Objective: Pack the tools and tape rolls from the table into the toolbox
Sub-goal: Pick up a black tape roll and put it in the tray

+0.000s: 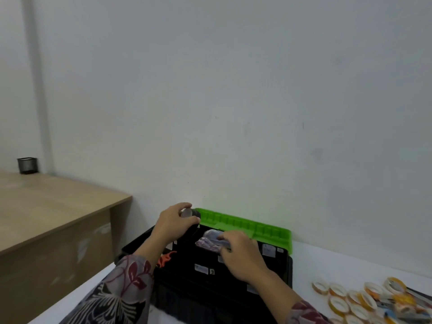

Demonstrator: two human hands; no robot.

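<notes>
Toolbox (198, 291), black with a green lid (245, 224) thrown back against the wall, stands open on the white table (327, 265) directly before the person. Head view, the sole view available: the left hand (174, 226) is raised over the box's far left corner, fingers and thumb curled round a dark roll (190, 213), seemingly tape, held above the rim. The right hand (243, 253) is over the middle of the box, fingers bent down onto a wrapped packet (209, 240) of purplish contents, gripped at its near edge; whether the packet rests in the box or is held clear of it cannot be determined. An orange item (166, 257) lies inside the box at the left. Assessment: the step in hand is stowing both held items, and the task is only partway, since a cluster of tape rolls (350, 298) lies on the table well to the right of the box, not yet packed. The next move calls for a free compartment for each item, a release, then a reach to the right. Limitations: the compartments are black on black and hard to separate; the tools (397, 302) among the rolls are blurred and cut off by the frame edge; labels inside the box are unreadable.
</notes>
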